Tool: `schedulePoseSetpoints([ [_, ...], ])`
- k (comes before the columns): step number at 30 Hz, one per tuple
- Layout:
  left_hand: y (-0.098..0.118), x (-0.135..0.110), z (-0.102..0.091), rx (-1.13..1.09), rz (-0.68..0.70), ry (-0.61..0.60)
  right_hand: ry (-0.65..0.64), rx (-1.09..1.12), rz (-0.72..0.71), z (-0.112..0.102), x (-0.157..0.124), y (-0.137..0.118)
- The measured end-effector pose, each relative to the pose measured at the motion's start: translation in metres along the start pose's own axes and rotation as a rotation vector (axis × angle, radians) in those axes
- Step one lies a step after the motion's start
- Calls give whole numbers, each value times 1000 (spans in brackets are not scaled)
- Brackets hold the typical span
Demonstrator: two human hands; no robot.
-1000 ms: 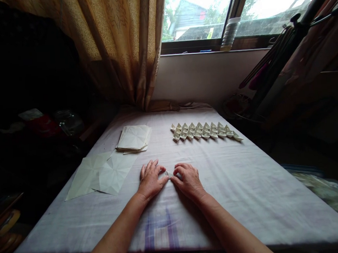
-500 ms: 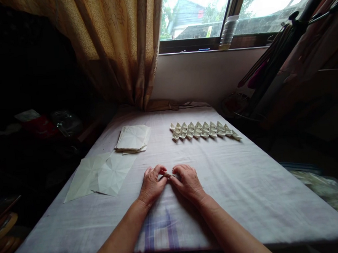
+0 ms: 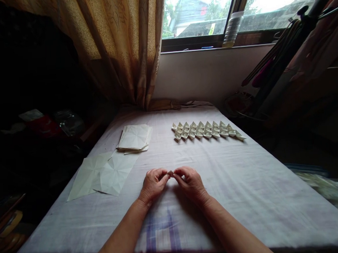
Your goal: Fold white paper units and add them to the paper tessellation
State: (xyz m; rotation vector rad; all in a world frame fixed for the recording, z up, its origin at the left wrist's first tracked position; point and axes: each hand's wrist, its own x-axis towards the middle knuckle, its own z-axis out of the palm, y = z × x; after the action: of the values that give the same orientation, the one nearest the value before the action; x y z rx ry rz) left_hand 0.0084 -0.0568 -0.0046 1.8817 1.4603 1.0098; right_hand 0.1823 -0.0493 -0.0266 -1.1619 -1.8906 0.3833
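My left hand and my right hand meet at the middle of the cloth-covered table, fingers curled and pinched together on a small folded paper piece held between the fingertips just above the cloth. Most of the piece is hidden by the fingers. Two creased flat sheets lie to the left of my left hand. Behind them sits a stack of creased paper squares. A double row of several small folded paper pieces lies at the back right of the table.
A patterned curtain hangs behind the table's left side, below a window with a plastic bottle on its sill. Dark clutter fills the left. Clothes and a rack stand at the right, and a plastic bag lies low right.
Both hands' fingers went from lying flatter on the cloth to curled and pinched, and the small paper piece has been lifted slightly between the fingertips.
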Motion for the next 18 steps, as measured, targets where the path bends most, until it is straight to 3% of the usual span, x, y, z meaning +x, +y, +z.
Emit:
schedulePoseSetpoints([
  [5, 0, 0, 0, -85, -36, -48, -80, 160, 66, -3, 0, -4],
  [10, 1, 2, -6, -239, -114, -125, -82, 306, 103, -7, 10, -8],
  [13, 2, 17, -18, -352, -156, -176, -104, 453, 222, -5, 34, -8],
  [18, -4, 56, -32, -451, -225, -105, -211, 839, 492, 6, 83, 0],
])
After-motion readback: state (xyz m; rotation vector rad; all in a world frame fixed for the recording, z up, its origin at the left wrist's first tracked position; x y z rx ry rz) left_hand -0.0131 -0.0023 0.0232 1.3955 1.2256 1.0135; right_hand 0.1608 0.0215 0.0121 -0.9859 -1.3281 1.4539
